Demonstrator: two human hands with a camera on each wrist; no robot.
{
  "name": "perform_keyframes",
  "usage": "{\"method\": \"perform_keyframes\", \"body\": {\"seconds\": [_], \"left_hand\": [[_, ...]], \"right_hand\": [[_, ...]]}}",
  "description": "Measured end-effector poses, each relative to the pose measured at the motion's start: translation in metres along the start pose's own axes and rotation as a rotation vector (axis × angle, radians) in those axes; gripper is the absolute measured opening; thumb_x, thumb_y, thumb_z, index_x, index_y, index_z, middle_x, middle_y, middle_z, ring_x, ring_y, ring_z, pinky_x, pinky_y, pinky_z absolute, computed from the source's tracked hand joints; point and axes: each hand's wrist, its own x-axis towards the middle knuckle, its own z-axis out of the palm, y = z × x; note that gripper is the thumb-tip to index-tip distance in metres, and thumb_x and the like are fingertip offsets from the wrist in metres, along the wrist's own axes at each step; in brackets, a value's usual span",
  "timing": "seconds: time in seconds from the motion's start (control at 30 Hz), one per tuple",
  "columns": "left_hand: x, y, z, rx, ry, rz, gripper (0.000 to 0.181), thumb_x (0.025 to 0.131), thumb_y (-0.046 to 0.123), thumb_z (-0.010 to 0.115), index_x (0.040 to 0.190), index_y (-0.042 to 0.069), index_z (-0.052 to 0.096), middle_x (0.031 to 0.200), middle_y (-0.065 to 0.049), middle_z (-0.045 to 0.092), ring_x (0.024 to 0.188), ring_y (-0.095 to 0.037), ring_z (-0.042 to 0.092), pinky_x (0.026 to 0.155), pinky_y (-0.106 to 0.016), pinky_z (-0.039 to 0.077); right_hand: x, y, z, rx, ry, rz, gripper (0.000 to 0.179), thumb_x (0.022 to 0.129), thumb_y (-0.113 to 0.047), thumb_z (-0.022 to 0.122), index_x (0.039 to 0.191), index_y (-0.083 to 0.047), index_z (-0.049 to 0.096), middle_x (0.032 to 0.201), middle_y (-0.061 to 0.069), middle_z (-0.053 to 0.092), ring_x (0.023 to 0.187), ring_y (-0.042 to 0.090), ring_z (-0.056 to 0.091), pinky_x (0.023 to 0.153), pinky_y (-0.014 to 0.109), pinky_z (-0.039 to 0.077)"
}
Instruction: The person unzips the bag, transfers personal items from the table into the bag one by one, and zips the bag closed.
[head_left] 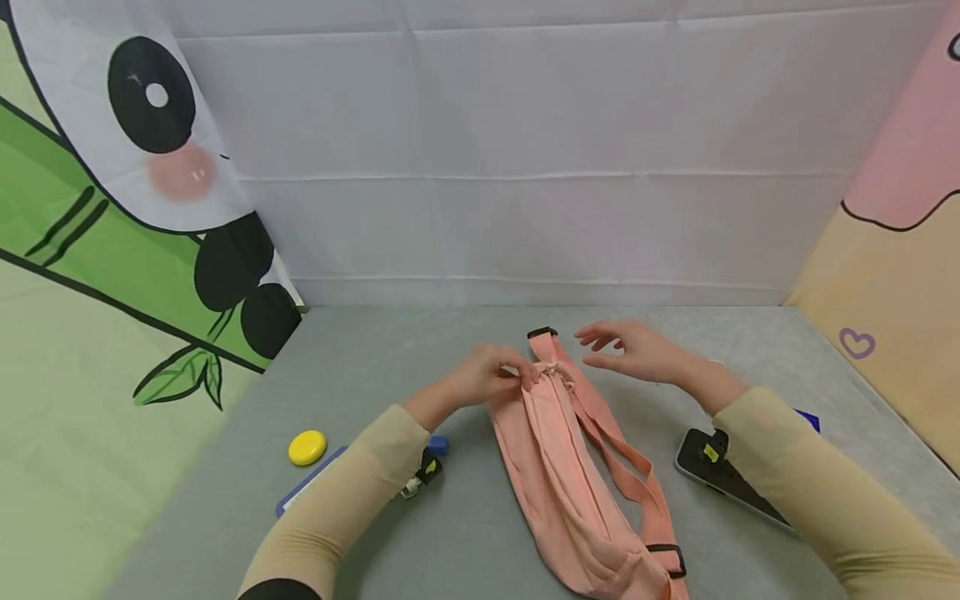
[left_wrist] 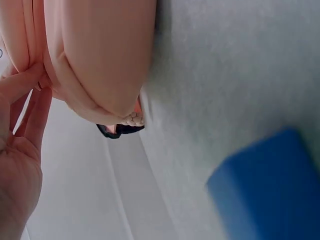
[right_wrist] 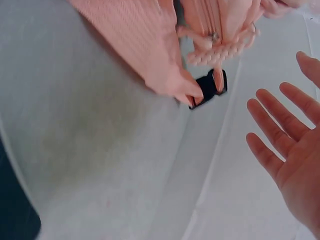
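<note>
Evidently pinching the pink bag (head_left: pixel 540 467) near its top with the left hand (head_left: pixel 491 375), with thumb and fingers clamped on the cloth. Hovering just beside the bag's top end with the right hand (head_left: pixel 633 350), with fingers parted and clear of the cloth.

As for labels: marked with two small yellow tags (head_left: pixel 711 452), one near each cuff, too small to read. On the side walls, printed with one cartoon face (head_left: pixel 82 108) at left and one purple heart (head_left: pixel 857 342) at right.

Lying slantwise on the grey table (head_left: pixel 450 550), from between the hands down to the lower edge of the head view: one bag, with one strap (head_left: pixel 657 517) along its right side, two black buckles (head_left: pixel 667 560) and one braided cord (head_left: pixel 557 371) at the top.

Left of the bag: one yellow disc (head_left: pixel 307 447), one blue block (head_left: pixel 438 446), blurred in the left wrist view, and one blue-edged pad (head_left: pixel 295 494), partly hidden by the left sleeve (head_left: pixel 337 508). To the right, well apart from the bag's top: one black slab (head_left: pixel 696 458), partly blocked by the right sleeve (head_left: pixel 832 492), with one blue thing (head_left: pixel 808 418) peeking out beyond.
</note>
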Motion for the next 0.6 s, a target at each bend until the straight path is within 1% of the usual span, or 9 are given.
{"method": "perform_keyframes", "body": {"seconds": [0.13,0.27,0.37,0.4,0.6], "left_hand": [[0.003,-0.005,0.006,-0.020,0.013,-0.014,0.025,0.089,-0.013,0.060,0.080,0.006,0.071,0.098,-0.008,0.070,0.101,-0.021,0.064,0.081,-0.022,0.052],[0.005,-0.006,0.009,-0.029,0.028,-0.025,0.025,0.090,-0.013,0.059,0.080,0.006,0.071,0.099,-0.008,0.070,0.102,-0.022,0.064,0.081,-0.023,0.053],[0.006,-0.006,0.010,-0.032,0.043,-0.023,0.024,0.090,-0.013,0.059,0.080,0.006,0.071,0.099,-0.008,0.070,0.102,-0.021,0.064,0.080,-0.022,0.053],[0.006,-0.001,0.008,-0.039,0.047,-0.026,0.023,0.090,-0.013,0.059,0.080,0.005,0.071,0.098,-0.010,0.070,0.102,-0.023,0.064,0.081,-0.024,0.053],[0.007,-0.004,0.007,-0.077,0.085,-0.047,0.022,0.090,-0.012,0.060,0.080,0.004,0.071,0.098,-0.010,0.071,0.102,-0.024,0.064,0.081,-0.025,0.054]], "right_hand": [[0.010,0.002,0.012,0.026,-0.017,-0.034,0.044,0.096,-0.028,0.064,0.132,-0.005,0.058,0.125,0.012,0.061,0.108,0.029,0.060,0.090,0.052,0.046],[0.017,0.005,0.021,0.077,-0.036,-0.034,0.041,0.096,-0.024,0.064,0.130,-0.001,0.058,0.124,0.013,0.061,0.108,0.034,0.059,0.090,0.055,0.046],[0.021,0.006,0.024,0.102,-0.038,-0.040,0.039,0.096,-0.021,0.065,0.128,0.000,0.060,0.123,0.013,0.062,0.108,0.033,0.059,0.091,0.057,0.044],[0.023,0.006,0.025,0.103,-0.037,-0.046,0.038,0.096,-0.021,0.064,0.128,0.000,0.060,0.122,0.013,0.062,0.108,0.032,0.059,0.091,0.057,0.044],[0.030,0.010,0.027,0.109,-0.035,-0.076,0.036,0.096,-0.019,0.064,0.126,0.001,0.061,0.120,0.013,0.063,0.106,0.030,0.059,0.089,0.057,0.044]]}}
